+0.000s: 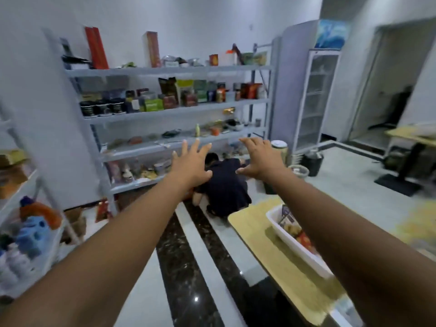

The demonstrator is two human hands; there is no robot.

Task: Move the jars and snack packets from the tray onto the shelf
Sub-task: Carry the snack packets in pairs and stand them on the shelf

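Both my arms stretch forward with nothing in either hand. My left hand [190,165] has its fingers spread, held in the air in front of the grey metal shelf [165,112]. My right hand [260,159] is spread too, fingers slightly bent. The white tray [304,252] sits on a wooden table [271,253] at the lower right, under my right forearm, which hides part of it. Snack packets [291,226] show inside the tray. The shelf's tiers hold boxes, jars and packets.
A person in dark clothes [224,185] crouches on the floor in front of the shelf's lowest tier, between my hands. A glass-door fridge [313,100] stands to the right of the shelf. A side rack with bottles [28,237] is at left. Bins [311,161] stand near the fridge.
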